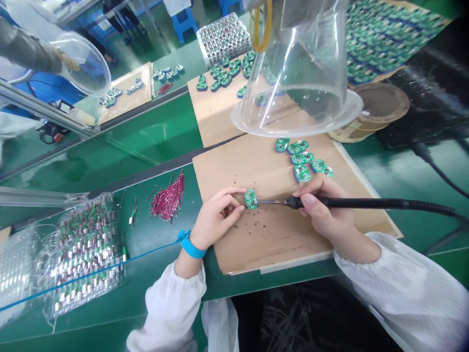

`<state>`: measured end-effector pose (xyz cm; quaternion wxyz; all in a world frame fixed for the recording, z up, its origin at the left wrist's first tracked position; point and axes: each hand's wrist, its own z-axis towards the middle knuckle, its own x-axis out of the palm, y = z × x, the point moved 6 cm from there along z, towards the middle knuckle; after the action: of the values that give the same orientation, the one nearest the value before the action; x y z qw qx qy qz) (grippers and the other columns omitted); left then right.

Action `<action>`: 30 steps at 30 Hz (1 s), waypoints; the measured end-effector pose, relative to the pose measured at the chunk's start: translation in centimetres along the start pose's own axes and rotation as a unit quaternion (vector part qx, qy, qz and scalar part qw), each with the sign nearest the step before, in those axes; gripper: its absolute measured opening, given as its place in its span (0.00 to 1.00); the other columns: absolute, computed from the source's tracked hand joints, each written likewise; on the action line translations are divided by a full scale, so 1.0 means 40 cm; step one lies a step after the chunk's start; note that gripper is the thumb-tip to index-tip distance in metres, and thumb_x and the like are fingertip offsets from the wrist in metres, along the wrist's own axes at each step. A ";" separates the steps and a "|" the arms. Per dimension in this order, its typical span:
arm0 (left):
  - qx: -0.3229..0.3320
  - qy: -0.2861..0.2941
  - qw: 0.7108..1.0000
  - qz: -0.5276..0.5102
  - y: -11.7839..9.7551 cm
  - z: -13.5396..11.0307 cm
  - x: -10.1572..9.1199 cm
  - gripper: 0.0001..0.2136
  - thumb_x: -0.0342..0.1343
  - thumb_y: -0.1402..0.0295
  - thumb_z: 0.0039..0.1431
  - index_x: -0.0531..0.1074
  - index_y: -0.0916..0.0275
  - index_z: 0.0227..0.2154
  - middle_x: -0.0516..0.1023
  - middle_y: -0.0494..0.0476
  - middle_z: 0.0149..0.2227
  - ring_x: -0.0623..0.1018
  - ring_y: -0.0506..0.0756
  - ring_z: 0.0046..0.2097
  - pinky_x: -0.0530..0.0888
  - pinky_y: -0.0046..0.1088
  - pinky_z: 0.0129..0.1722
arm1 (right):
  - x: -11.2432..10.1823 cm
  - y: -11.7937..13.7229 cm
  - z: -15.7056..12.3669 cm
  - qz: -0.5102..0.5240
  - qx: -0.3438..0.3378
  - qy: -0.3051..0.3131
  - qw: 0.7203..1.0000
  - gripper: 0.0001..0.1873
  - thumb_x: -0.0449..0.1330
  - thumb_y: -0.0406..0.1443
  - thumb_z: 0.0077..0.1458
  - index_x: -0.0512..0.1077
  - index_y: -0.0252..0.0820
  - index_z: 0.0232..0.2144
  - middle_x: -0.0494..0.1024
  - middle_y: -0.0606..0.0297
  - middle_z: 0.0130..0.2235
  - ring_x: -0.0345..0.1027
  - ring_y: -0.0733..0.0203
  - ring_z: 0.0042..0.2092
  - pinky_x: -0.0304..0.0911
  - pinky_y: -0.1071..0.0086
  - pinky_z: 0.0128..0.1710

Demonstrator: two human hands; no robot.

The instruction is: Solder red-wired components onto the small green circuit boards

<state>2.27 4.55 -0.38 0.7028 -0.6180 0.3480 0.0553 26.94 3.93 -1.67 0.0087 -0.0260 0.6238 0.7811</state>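
My left hand (220, 215) pinches a small green circuit board (251, 199) by its edge, just above a cardboard sheet (278, 239) scattered with dark specks. My right hand (322, 208) grips a black soldering iron (351, 202), whose thin metal tip reaches the board's right edge. Close beyond my right hand lie several similar green boards (302, 159) in a loose cluster. A blue wrist strap (192, 248) circles my left wrist, its thin blue cord trailing left across the bench.
A bundle of red-sleeved wires (168, 198) lies left of the cardboard, beside a clear tray of components (86, 259). A transparent hood (296, 73) hangs overhead. Further cardboard with more boards (216, 107) lies beyond. A round tin (377, 110) stands right.
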 end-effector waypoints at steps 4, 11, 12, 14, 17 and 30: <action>0.005 0.005 1.000 0.002 -0.001 -0.001 0.003 0.07 0.58 0.71 0.67 0.71 0.62 0.31 0.77 0.55 0.57 0.68 0.44 0.28 0.71 0.25 0.31 | 0.000 0.006 0.001 0.002 -0.007 0.004 1.000 0.09 0.61 0.44 0.65 0.70 0.50 0.33 0.75 0.64 0.29 0.67 0.60 0.25 0.59 0.62 0.22; 0.003 0.006 1.000 0.001 -0.003 0.003 0.006 0.07 0.57 0.73 0.67 0.70 0.62 0.31 0.79 0.53 0.55 0.69 0.45 0.28 0.70 0.25 0.31 | 0.011 0.020 0.006 0.004 -0.013 0.027 1.000 0.09 0.61 0.44 0.65 0.70 0.49 0.34 0.73 0.67 0.27 0.64 0.64 0.22 0.58 0.65 0.20; 0.001 0.006 1.000 -0.001 -0.003 0.003 0.007 0.07 0.57 0.73 0.67 0.70 0.62 0.31 0.79 0.53 0.55 0.69 0.45 0.28 0.70 0.25 0.31 | 0.012 0.022 0.006 0.003 -0.017 0.030 0.999 0.08 0.61 0.43 0.66 0.70 0.49 0.34 0.73 0.67 0.27 0.63 0.64 0.22 0.57 0.65 0.20; -0.003 0.004 1.000 -0.005 0.000 0.004 0.008 0.08 0.57 0.73 0.67 0.69 0.62 0.31 0.79 0.53 0.55 0.69 0.45 0.29 0.70 0.25 0.31 | 0.014 0.026 0.006 -0.007 -0.022 0.039 0.999 0.08 0.60 0.43 0.66 0.70 0.49 0.35 0.73 0.67 0.27 0.63 0.64 0.22 0.57 0.66 0.20; -0.008 -0.002 1.000 -0.008 0.007 0.004 0.010 0.07 0.57 0.74 0.67 0.70 0.62 0.31 0.79 0.53 0.55 0.71 0.46 0.30 0.70 0.26 0.32 | 0.021 0.034 0.005 -0.044 -0.035 0.065 0.996 0.06 0.60 0.41 0.66 0.69 0.48 0.35 0.73 0.67 0.27 0.64 0.64 0.23 0.57 0.66 0.21; -0.011 -0.004 1.000 -0.017 0.008 0.002 0.009 0.07 0.58 0.72 0.67 0.72 0.61 0.32 0.79 0.53 0.54 0.71 0.46 0.30 0.70 0.26 0.32 | 0.027 0.041 -0.002 -0.124 -0.066 0.091 0.986 0.08 0.61 0.37 0.64 0.66 0.48 0.33 0.72 0.69 0.26 0.65 0.63 0.24 0.56 0.67 0.22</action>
<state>2.42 4.54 -0.85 0.6978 -0.6318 0.3338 0.0495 25.79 3.46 -0.16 0.0468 -0.1741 0.5613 0.8077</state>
